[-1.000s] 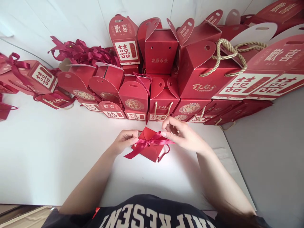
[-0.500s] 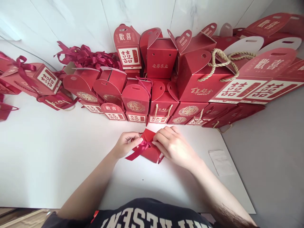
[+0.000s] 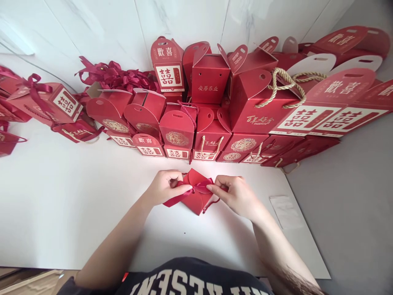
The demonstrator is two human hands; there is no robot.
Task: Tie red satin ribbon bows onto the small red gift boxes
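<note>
Two hands work one small red box (image 3: 196, 201) lying mid-table (image 3: 61, 205), left hand (image 3: 164, 186) and right hand (image 3: 236, 194) each pinching the ribbon (image 3: 201, 186) over its flap; an uneven pull could likely slacken the crossing or skid the light box.

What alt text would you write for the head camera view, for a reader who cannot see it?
The left hand and right hand pinch a red ribbon across a small red box on a white table. Stacked red gift boxes and a heap of ribbons line the wall behind.
</note>
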